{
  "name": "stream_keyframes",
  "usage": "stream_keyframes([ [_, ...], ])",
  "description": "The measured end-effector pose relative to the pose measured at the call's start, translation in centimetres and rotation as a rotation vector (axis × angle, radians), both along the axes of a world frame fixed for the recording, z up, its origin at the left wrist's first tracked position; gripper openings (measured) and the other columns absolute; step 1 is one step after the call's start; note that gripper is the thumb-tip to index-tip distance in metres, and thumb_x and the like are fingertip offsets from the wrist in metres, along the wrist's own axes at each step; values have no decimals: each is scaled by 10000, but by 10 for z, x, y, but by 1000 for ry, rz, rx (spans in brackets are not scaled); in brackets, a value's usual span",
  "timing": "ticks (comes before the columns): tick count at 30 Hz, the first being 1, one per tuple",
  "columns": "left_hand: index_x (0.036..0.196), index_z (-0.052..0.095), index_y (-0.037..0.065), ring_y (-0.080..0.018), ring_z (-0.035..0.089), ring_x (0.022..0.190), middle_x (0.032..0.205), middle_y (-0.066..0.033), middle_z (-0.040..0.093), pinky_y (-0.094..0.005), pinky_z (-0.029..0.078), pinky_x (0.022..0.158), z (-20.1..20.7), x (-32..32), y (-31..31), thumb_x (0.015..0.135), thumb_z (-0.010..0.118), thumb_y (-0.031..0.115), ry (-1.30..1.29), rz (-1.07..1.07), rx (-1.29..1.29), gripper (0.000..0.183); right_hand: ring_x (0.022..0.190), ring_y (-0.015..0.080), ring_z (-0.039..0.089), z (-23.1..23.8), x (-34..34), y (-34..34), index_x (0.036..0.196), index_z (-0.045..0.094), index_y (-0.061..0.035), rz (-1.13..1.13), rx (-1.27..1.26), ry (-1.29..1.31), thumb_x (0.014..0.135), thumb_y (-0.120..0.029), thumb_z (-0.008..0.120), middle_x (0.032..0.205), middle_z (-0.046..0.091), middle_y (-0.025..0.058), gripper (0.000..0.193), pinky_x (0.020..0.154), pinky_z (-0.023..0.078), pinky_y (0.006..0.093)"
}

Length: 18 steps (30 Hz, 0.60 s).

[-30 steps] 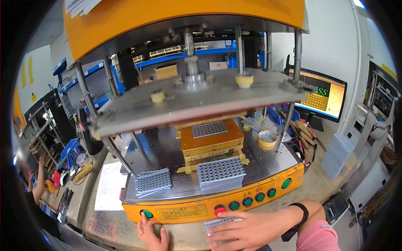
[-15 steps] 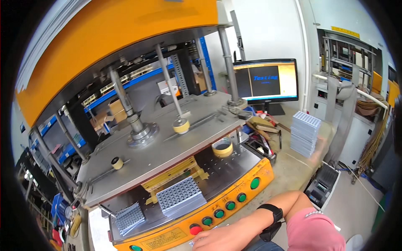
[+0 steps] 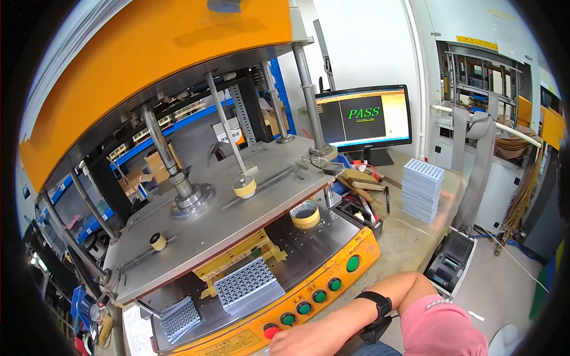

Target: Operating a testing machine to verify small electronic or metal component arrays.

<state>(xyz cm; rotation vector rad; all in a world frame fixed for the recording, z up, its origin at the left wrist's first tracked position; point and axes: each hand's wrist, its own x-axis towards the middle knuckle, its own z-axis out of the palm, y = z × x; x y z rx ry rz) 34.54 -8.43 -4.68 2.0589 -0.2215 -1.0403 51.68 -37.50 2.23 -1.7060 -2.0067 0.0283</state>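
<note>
My right hand (image 3: 294, 342) lies low at the bottom edge of the head view, beside a red push button (image 3: 271, 330) on the yellow front panel (image 3: 237, 340) of a press. Its fingers are bent downward and mostly cut off, so what they hold, if anything, is hidden. A black band (image 3: 376, 305) circles the right wrist. Left of centre on the press bed sits a stack of grey perforated panels (image 3: 249, 288). A smaller, slanted pile of similar panels (image 3: 180, 319) lies farther left. My left hand is out of view.
Over the bed is a thick metal plate (image 3: 202, 237) with upright posts. Green buttons (image 3: 319, 295) line the panel. A tape roll (image 3: 304, 215) rests on the bed. Right of the press stand a tall panel stack (image 3: 421, 193), a monitor (image 3: 363, 121) and a black printer-like device (image 3: 451, 261).
The monitor's lettering has turned from blue to larger green. The whole view has shifted slightly, and my right hand stays near the red button.
</note>
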Motion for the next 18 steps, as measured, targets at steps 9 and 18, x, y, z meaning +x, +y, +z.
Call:
stream_keyframes([
  [9, 1259, 607, 51, -323, 637, 1074, 1156, -205, 661, -396, 492, 925, 5, 3, -1, 977, 485, 164, -14, -135, 72, 327, 906, 380, 625, -5, 2, 1, 1118, 643, -30, 21, 173, 50, 969, -419, 575, 984, 675, 175, 422, 764, 478, 449],
  [18, 1168, 636, 41, -313, 639, 1036, 1097, -185, 674, -388, 494, 903, 47, 14, 16, 977, 523, 170, -281, -161, -20, 256, 1260, 339, 487, 14, 56, -8, 1247, 559, -68, -539, 403, -263, 848, -322, 714, 1377, 503, 152, 498, 1040, 393, 492],
])
